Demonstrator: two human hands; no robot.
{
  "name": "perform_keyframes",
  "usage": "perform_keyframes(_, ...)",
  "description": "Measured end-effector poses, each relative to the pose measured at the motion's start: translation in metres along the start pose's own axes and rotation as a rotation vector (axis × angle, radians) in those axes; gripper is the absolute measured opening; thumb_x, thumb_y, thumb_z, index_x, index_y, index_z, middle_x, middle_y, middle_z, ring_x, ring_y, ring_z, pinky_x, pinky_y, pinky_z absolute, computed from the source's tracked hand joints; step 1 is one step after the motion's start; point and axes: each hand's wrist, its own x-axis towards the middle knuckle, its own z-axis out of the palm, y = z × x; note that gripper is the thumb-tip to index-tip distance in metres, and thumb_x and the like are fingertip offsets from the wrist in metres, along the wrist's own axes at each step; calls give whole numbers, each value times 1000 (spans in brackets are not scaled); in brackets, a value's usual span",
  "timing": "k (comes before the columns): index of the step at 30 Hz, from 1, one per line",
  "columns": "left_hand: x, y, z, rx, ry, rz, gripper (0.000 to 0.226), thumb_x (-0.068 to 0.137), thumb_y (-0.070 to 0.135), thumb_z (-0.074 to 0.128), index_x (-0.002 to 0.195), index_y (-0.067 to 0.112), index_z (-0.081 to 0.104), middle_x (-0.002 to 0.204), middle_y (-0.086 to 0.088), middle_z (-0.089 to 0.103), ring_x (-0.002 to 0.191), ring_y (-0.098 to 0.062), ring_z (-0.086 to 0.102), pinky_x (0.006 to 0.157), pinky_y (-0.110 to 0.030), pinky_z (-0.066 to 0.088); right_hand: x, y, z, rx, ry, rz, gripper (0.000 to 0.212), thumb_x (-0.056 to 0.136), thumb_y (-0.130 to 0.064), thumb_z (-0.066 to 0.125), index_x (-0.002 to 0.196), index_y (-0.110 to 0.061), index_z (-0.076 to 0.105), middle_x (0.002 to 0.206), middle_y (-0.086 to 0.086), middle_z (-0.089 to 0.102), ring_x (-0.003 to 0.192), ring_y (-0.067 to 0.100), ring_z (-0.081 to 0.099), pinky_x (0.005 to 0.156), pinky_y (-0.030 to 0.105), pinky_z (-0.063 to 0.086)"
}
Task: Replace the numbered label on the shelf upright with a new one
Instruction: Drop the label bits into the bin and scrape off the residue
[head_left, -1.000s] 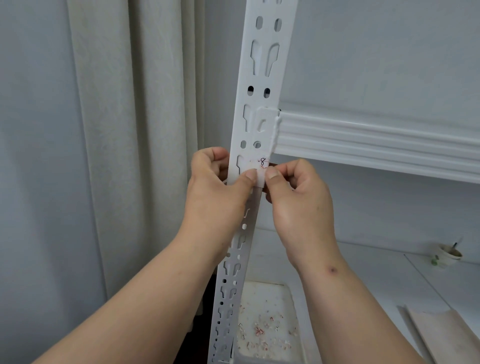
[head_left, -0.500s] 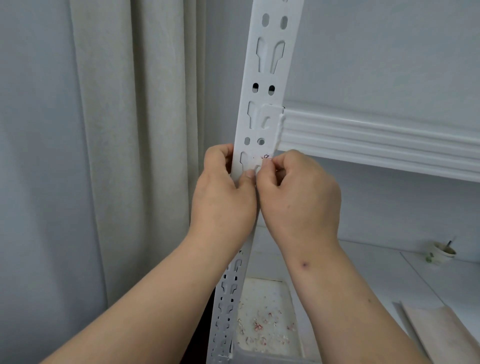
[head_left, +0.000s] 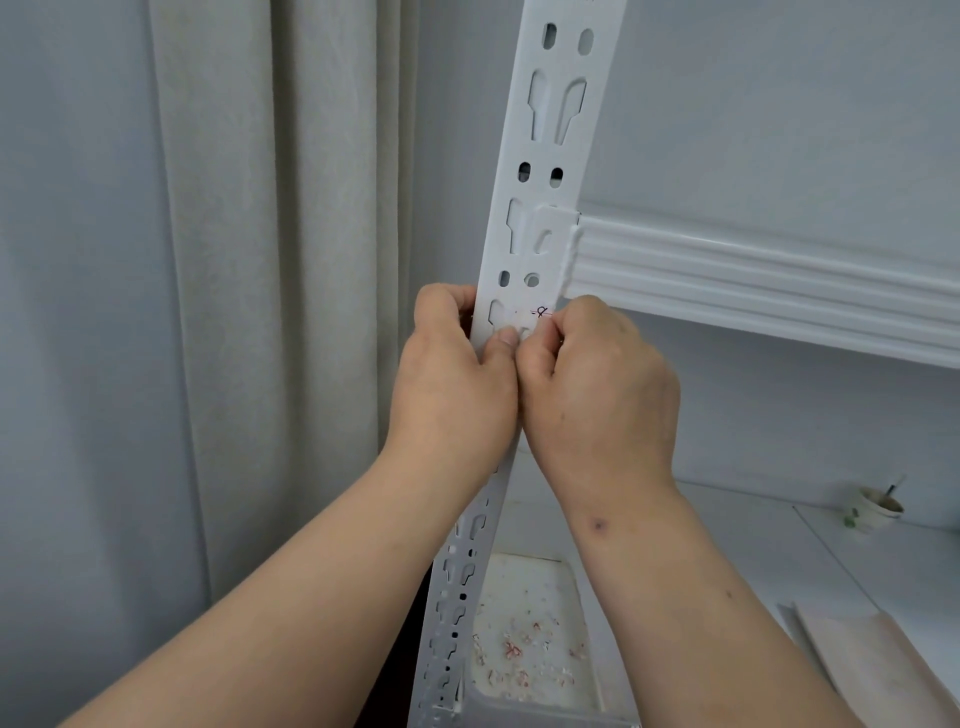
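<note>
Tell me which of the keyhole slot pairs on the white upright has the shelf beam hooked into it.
The pair just above the hands: the beam's end bracket covers its right slot on the upright. The pair higher up is bare.

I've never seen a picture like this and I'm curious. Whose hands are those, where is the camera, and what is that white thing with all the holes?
The camera sits on a person's head and looks down, so you see that person's own two arms. The tall white strip full of holes is a shelf upright, the leg of a metal shelf. A white shelf beam hooks into it on the right. On the upright is a small label with a number written in red. The left hand wraps round the upright, its thumb pressing the front. The right hand has its grip curled at the label's edge, seemingly pinching it. Low down is a white tray with paper scraps, and a small cup far right.
</note>
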Motion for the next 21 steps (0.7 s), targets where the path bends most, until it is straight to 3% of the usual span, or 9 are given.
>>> perform_keyframes(8,-3,1,0,-36,-12,-2,21,94,22,61,109,29,47,95,22,61,78,17,57,59,-3,43,-1,2,-7,79,-161,85,27,87,-29,51,71,-10,63,65,4,64,61,31,59,62,41,49)
perform_keyframes(12,-3,1,1,-70,-12,-11,21,93,27,63,106,31,48,94,22,62,80,13,58,58,-5,45,7,0,-8,40,-212,124,28,89,-32,50,77,-12,66,72,3,68,70,31,61,69,38,48)
perform_keyframes(21,-3,-1,3,-84,-5,-11,24,91,31,66,104,34,46,99,22,63,83,11,58,62,-6,46,9,-6,-10,34,-214,117,24,89,-28,48,71,-13,50,73,8,64,66,33,55,62,34,36)
